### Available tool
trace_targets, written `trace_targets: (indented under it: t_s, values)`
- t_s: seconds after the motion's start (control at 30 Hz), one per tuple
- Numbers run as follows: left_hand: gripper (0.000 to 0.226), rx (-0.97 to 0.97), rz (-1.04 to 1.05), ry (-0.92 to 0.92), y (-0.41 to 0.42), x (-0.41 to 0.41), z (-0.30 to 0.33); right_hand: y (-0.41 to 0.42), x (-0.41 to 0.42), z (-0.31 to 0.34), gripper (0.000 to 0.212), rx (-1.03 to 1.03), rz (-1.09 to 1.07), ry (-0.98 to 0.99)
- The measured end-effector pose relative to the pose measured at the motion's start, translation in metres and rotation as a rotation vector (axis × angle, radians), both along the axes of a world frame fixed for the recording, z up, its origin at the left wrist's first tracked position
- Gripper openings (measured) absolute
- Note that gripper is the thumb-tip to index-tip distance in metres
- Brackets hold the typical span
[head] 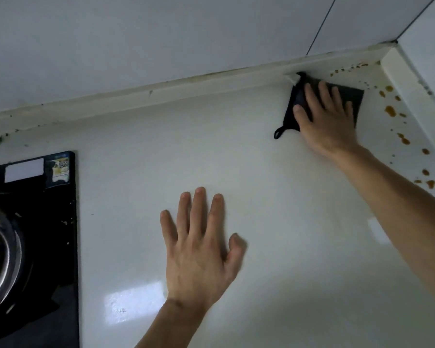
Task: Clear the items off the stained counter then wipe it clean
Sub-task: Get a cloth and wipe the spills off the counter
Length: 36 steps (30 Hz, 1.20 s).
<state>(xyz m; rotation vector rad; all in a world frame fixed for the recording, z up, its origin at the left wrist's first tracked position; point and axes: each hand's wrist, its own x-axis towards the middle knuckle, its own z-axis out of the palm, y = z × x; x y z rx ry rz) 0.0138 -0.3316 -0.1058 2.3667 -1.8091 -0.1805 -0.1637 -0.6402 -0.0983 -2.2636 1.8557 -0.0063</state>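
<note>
A white counter [261, 197] fills the view. My right hand [327, 116] presses flat with straight fingers on a dark cloth [352, 96] that lies at the back of the counter, close to the raised back edge. The cloth's small hanging loop [278, 133] sticks out at its lower left. Brown stains [390, 110] dot the counter to the right of the cloth, along the right wall and into the back corner. My left hand [201, 249] rests flat with spread fingers on the bare middle of the counter.
A black glass hob [60, 247] with a metal burner ring [0, 259] takes up the left side. White wall tiles [186, 33] rise behind the counter, and a white wall [427, 59] closes off the right.
</note>
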Motion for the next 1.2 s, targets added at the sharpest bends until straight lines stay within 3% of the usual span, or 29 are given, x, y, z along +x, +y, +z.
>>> trace_targets:
  t_s: [0.13, 0.23, 0.3, 0.47, 0.6, 0.8, 0.9, 1.03, 1.2]
  values:
    - [0.071, 0.014, 0.002, -0.006, 0.000, 0.000, 0.002, 0.052, 0.009, -0.001, 0.067, -0.004, 0.021, 0.003]
    - [0.072, 0.018, 0.003, -0.015, 0.002, 0.000, 0.001, 0.083, 0.034, -0.003, 0.064, -0.051, 0.229, 0.020]
    - [0.072, 0.013, 0.002, -0.023, 0.001, 0.000, 0.000, 0.059, 0.035, -0.001, 0.063, -0.039, 0.325, 0.021]
    - [0.072, 0.022, 0.018, -0.021, 0.001, -0.002, 0.002, -0.012, -0.001, -0.001, 0.066, -0.017, 0.112, 0.007]
    - [0.071, 0.064, 0.025, -0.010, 0.000, -0.004, 0.007, 0.043, -0.026, -0.002, 0.065, -0.042, 0.019, -0.014]
    - [0.068, 0.082, 0.018, -0.040, -0.002, -0.005, 0.011, 0.146, -0.083, -0.001, 0.062, -0.054, 0.368, 0.093]
    - [0.066, 0.073, 0.010, -0.052, -0.003, -0.005, 0.010, 0.124, -0.103, 0.002, 0.062, -0.034, 0.218, 0.098]
    - [0.066, 0.051, 0.003, -0.062, -0.002, -0.004, 0.006, 0.117, -0.062, 0.001, 0.064, -0.039, -0.045, 0.051]
    - [0.065, 0.009, -0.019, -0.074, 0.001, -0.001, 0.002, 0.217, -0.079, -0.002, 0.063, -0.062, 0.291, 0.080]
